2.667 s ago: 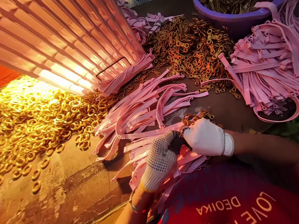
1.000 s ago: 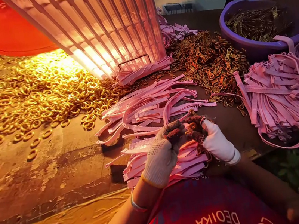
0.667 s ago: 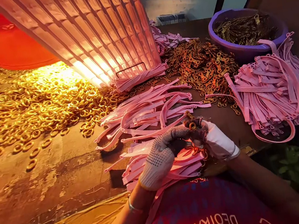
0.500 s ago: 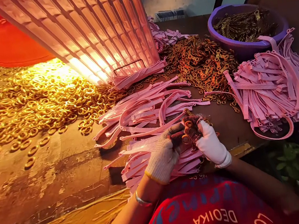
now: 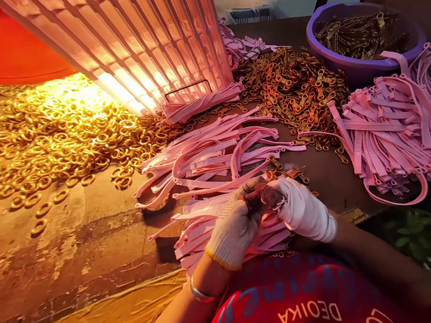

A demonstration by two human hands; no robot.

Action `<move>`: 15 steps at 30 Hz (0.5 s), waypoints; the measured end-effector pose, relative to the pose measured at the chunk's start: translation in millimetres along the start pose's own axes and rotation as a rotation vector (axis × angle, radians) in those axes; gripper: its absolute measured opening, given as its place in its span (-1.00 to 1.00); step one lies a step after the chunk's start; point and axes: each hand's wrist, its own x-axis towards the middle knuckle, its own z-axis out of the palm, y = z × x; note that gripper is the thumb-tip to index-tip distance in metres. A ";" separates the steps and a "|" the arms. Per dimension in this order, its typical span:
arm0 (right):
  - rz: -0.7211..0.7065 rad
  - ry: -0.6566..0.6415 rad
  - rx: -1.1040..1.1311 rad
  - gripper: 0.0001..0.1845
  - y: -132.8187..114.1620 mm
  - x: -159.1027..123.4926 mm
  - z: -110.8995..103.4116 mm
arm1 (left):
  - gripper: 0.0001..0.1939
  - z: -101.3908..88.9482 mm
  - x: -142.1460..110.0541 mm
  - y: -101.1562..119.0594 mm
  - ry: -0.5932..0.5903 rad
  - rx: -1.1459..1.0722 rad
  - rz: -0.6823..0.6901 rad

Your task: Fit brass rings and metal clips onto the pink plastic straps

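One left hand [image 5: 232,231] and one right hand [image 5: 303,207] are meeting over the straps [image 5: 194,234].
Both are curling fingers [image 5: 272,196] inward, probably steadying something small; what they're pinching, if anything, I can't tell. Links [image 5: 293,173] are lying just beyond the right hand, likely for easy reach. Unlike half a second ago, no links are showing between the fingers.

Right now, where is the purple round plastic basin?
In the head view, the purple plastic basin sits at the upper right, beyond a heap of flat pink straps and right of a pile of brassy metal links.
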 end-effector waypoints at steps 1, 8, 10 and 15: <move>-0.024 0.036 0.050 -0.59 0.9 -1.4 -0.1 | -0.79 0.2 -3.5 -1.1 -0.041 0.037 0.003; 0.132 0.204 0.226 -0.34 -3.6 -22.8 4.4 | -0.76 2.3 -21.5 -11.5 0.107 0.285 0.242; 0.128 0.224 0.190 -0.31 -3.9 -26.7 8.9 | -0.74 2.1 -23.5 -14.6 0.133 0.314 0.319; 0.061 0.179 -0.043 -0.20 -3.0 -24.5 10.7 | -0.72 1.4 -28.8 -10.8 0.074 0.569 0.409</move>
